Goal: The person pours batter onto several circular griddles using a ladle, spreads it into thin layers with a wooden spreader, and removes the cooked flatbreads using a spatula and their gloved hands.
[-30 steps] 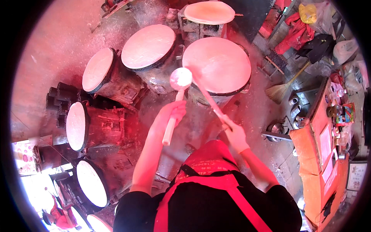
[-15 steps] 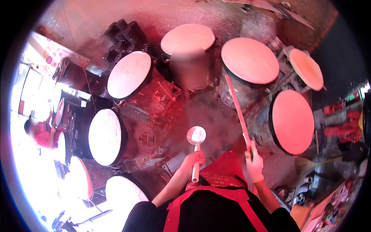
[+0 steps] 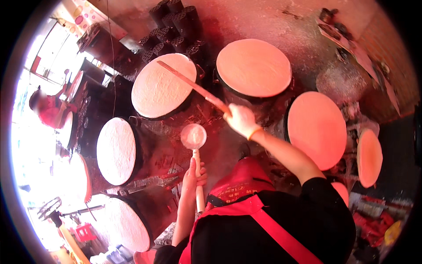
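My left hand (image 3: 191, 177) is closed around the pale handle of a ladle (image 3: 193, 136), whose round bowl shows some whitish stuff inside. In my right hand (image 3: 243, 120) is a long, flat wooden stick (image 3: 191, 83), gripped at its near end. The stick's far end lies over a round griddle (image 3: 151, 99) covered with a pale, streaky sheet of batter; whether it touches the batter I cannot tell. Right of it, another griddle bears a smooth pale pancake (image 3: 254, 66). A third pancake (image 3: 317, 132) lies on a griddle to my right.
Further round griddles curve along my left, one with a bright white sheet (image 3: 116, 152). Dark perforated coal cylinders (image 3: 176, 24) are stacked against the far wall. At far left a person in red (image 3: 52, 112) stands among other griddles. A smaller pancake (image 3: 370, 157) is at far right.
My right hand has swung left and forward, bringing the stick over the far-left griddle. My left hand has shifted left with the ladle. The whole view has turned.
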A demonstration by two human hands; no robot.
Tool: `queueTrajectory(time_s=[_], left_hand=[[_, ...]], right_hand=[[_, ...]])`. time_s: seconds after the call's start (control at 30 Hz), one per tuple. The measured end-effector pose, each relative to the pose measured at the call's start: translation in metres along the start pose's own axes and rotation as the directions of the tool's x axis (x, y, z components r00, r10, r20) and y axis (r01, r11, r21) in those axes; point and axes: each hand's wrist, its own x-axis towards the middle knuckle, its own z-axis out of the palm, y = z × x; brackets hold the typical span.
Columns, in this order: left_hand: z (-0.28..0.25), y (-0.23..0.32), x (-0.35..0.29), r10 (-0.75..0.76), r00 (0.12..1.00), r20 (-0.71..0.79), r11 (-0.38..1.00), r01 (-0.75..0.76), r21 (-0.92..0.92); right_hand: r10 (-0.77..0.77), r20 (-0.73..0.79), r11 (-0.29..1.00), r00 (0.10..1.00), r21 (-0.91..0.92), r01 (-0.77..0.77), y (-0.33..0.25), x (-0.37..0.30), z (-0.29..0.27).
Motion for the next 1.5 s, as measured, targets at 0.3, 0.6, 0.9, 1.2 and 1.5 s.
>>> queueTrajectory(time_s=[0.3,0.6,0.9,1.2,1.5], left_hand=[[0.028,0.048,0.026,0.148,0.979,-0.143,0.971,-0.171,-0.168],[0.091,0.133,0.102,0.084,0.994,0.066,0.996,-0.084,-0.007],[0.132,0.139,0.179,-0.335,0.801,0.496,0.906,0.418,-0.062],[0.195,0.061,0.137,-0.445,0.797,0.408,0.837,0.532,-0.127],[0.25,-0.04,-0.005,-0.442,0.819,0.367,0.792,0.548,-0.268]], right_hand=[[-0.154,-0.105,0.959,0.982,-0.256,0.123,0.082,0.14,-0.01],[0.263,-0.386,0.951,0.884,0.26,-0.169,0.128,0.168,-0.199],[0.672,-0.625,0.572,0.397,0.779,0.258,0.252,-0.109,-0.476],[0.89,-0.421,0.448,-0.173,0.743,0.496,0.359,-0.392,-0.46],[0.759,0.046,0.328,-0.65,0.835,0.442,0.516,-0.525,-0.264]])
